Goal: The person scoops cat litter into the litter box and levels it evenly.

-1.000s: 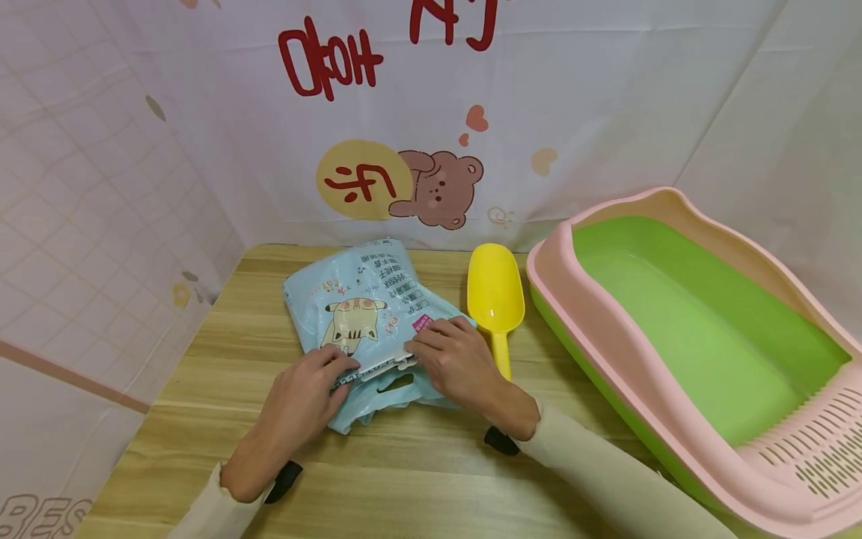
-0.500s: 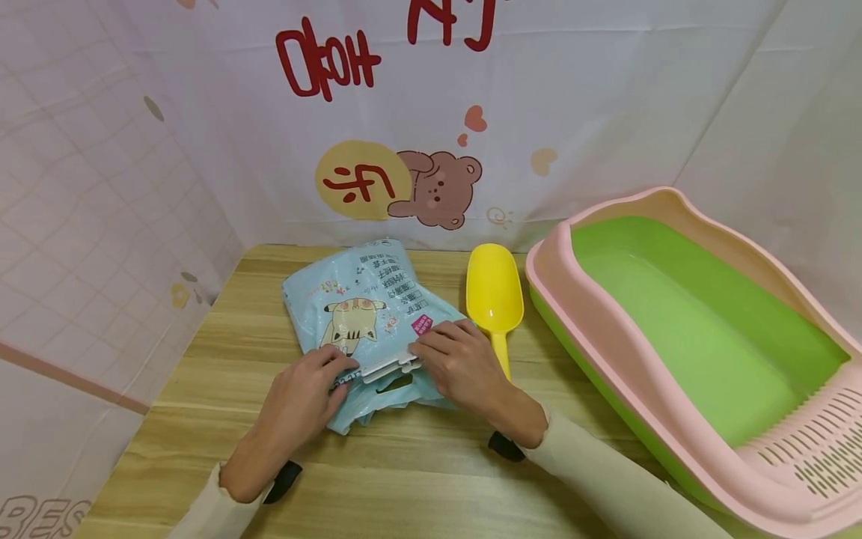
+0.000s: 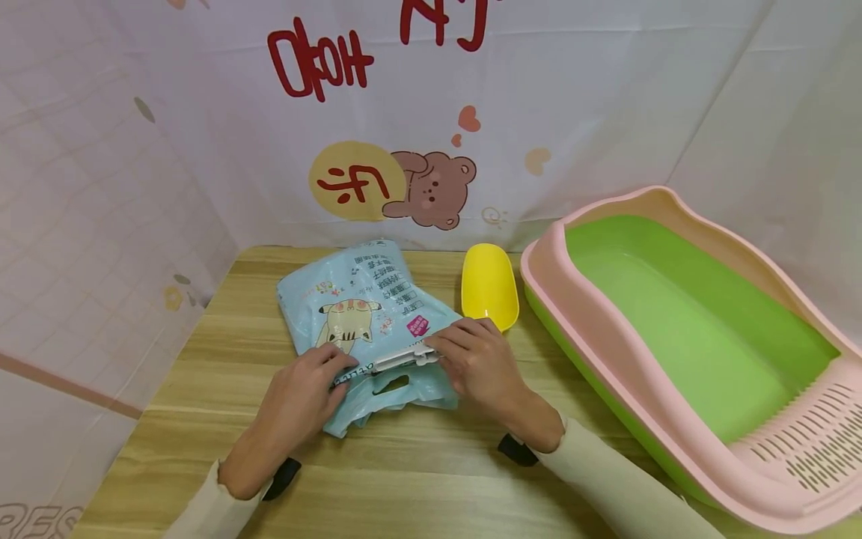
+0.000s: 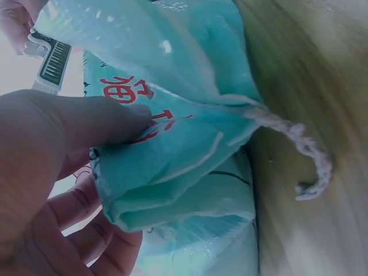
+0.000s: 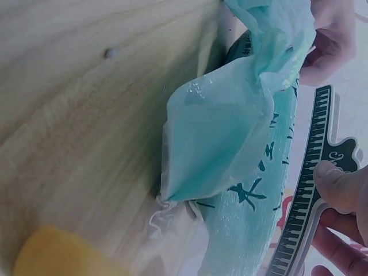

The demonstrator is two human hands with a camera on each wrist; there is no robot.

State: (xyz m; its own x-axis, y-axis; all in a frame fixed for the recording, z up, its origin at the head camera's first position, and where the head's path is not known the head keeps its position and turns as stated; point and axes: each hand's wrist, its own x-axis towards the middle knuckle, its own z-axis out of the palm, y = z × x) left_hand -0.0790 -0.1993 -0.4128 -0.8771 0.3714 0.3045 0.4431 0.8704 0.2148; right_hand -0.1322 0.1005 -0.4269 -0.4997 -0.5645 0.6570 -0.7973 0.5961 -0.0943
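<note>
A light blue plastic bag (image 3: 350, 288) printed with a cartoon cat and lettering lies on the table, its top edge folded toward me. My left hand (image 3: 299, 389) pinches the left end of that fold; in the left wrist view the thumb presses on the blue film (image 4: 172, 155). Between finger and thumb, my right hand (image 3: 483, 367) holds a long white clip (image 3: 400, 359) by its dark tab. Black piano keys decorate the clip (image 5: 310, 167) in the right wrist view, where it stands beside the bag (image 5: 215, 129). From the head, it overlaps the fold.
Behind my right hand lies a yellow scoop (image 3: 489, 281), its handle hidden. A pink-rimmed green litter box (image 3: 592, 318) takes up the right side. A twisted cord (image 4: 305, 144) trails from the bag's corner. A printed cloth (image 3: 572, 112) hangs behind the table (image 3: 404, 479).
My right hand has shifted a little to the right along the fold with the clip, and now covers the scoop's handle. The left hand keeps its hold on the bag.
</note>
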